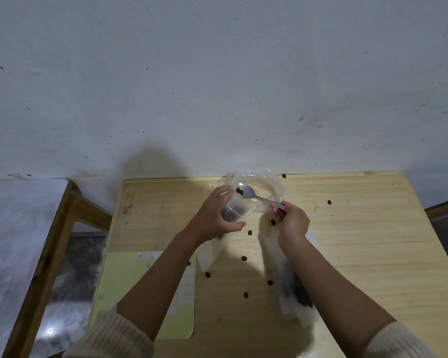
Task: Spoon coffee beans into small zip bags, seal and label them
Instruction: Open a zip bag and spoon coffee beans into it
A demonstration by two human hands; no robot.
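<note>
from the head view, we're looking down at the wooden table (373, 241), its far edge against a pale wall (217, 73). our left hand (215, 215) is up near that far edge, fingers and thumb curled round a small zip bag (234, 210). we're holding it upright with its mouth open and a dark heap of coffee beans in its bottom. our right hand (292, 223) pinches the handle end of a metal spoon (246, 193), fingers curled tight on it. the bowl sits right at the bag's mouth with a few beans (239, 191) riding in it.

just behind the spoon, at the far edge, lies a crumpled clear plastic bag (272, 186). loose beans (244, 258) are scattered across the middle of the table, and one more lies right at the far edge. under our right forearm a filled bag (301, 298) lies flat, dark beans showing through it. under our left forearm lies a flat clear bag (207, 257); we can't tell what's in it. at the near left corner lies a yellow sheet (124, 285) with a white label sheet (186, 288) along its right side. cream ribbed sleeves (114, 337) show at both elbows.
</note>
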